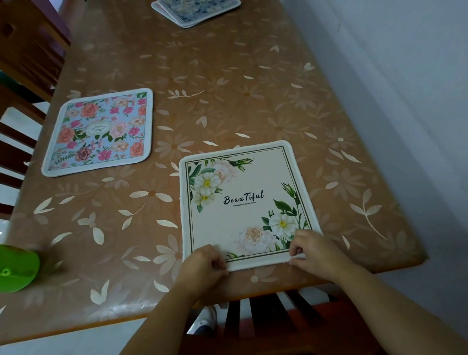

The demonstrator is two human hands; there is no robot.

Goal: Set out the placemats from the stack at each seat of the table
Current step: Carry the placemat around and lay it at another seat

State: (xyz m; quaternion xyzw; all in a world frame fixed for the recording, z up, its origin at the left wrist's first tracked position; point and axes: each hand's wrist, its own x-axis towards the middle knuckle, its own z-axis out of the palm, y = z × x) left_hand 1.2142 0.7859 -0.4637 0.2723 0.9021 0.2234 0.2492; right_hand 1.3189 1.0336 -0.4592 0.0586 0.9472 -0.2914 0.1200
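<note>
Lower left: green cup, blurred, contents impossible to tell. Lower centre, flat on the table: cream placemat, near edge pinched at one corner by the left hand and at the other by the right hand, fingers curled over the rim. Long axis running up the frame, "Beautiful" lettering upright. Centre left, pink-flowered placemat; top centre, blue stack.
</note>
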